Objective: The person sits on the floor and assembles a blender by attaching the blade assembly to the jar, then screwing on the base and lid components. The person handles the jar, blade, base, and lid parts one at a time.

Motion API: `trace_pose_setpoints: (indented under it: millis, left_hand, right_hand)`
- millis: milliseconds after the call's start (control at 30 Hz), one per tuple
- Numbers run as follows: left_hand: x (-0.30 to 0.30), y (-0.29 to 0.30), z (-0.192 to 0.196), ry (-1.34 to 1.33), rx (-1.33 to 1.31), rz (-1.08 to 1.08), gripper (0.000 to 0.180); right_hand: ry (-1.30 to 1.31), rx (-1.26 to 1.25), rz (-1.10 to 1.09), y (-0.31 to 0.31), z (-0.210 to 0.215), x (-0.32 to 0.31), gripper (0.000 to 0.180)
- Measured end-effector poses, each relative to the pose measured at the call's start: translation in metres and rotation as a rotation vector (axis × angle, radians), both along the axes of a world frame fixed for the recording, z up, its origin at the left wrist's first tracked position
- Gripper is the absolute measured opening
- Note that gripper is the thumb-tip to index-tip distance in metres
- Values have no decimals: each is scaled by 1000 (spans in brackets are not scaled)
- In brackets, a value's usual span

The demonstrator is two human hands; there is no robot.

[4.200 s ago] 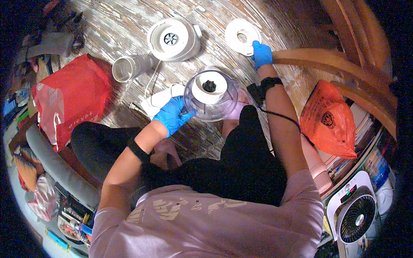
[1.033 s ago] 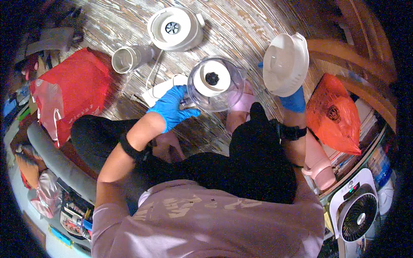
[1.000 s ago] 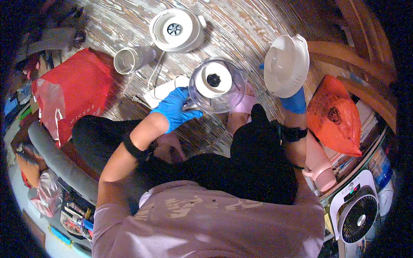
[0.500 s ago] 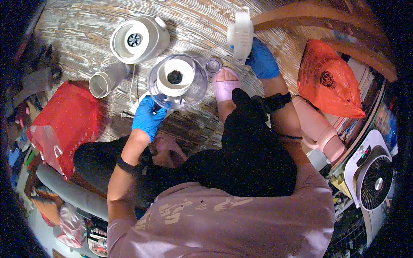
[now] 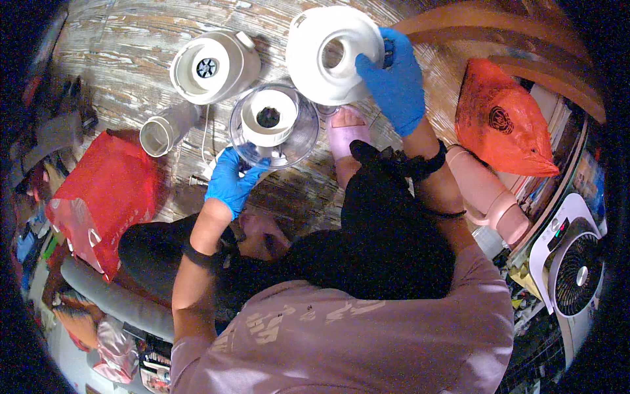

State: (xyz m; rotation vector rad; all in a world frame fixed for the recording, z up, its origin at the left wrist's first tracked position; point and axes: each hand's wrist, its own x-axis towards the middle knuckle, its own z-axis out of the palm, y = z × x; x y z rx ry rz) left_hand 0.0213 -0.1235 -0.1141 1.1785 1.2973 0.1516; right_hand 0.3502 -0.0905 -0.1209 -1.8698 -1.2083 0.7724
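Note:
My left hand [image 5: 230,182], in a blue glove, pinches the lower edge of a clear blender jug [image 5: 307,131]. The jug's white collar [image 5: 283,105], with a dark centre, faces up. Higher and to the right, my right hand [image 5: 399,85], also gloved in blue, grips the side of a white round lid [image 5: 307,72] with a hole in its middle. The lid is held up with its broad face toward me, above the jug's far right edge. Left of the jug stands a cream blender motor base [image 5: 244,73] with a black coupling. A clear cup [image 5: 177,121] lies beside it.
A white cord [image 5: 205,138] runs down from the motor base. Red bags lie at left [image 5: 108,184] and right [image 5: 504,125]. A pink bottle [image 5: 485,187], a small fan [image 5: 577,276] and curved brown wooden furniture [image 5: 485,33] line the right side. My slippered foot [image 5: 348,134] is near the jug.
My right hand has turned the lid from edge-on to face-on and brought it left, closer to the jug. My left hand keeps its hold on the jug with little movement.

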Motion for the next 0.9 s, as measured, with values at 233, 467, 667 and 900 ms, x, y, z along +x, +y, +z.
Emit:
trace_pose_setpoints:
  millis: [233,467,667,900]
  left_hand:
    - [-3,23,38,160,194,-38,77]
    - [17,46,75,116,653,133,86]
    - [19,52,68,234,859,-225,85]
    - [43,37,56,506,965,-716,53]
  right_hand:
    - [320,15,2,25,18,20,41]
    - [331,3,139,33,56,-11,40]
    - [499,137,20,44,41,-2,31]
    - [313,-82,26,41,2,-3,32]
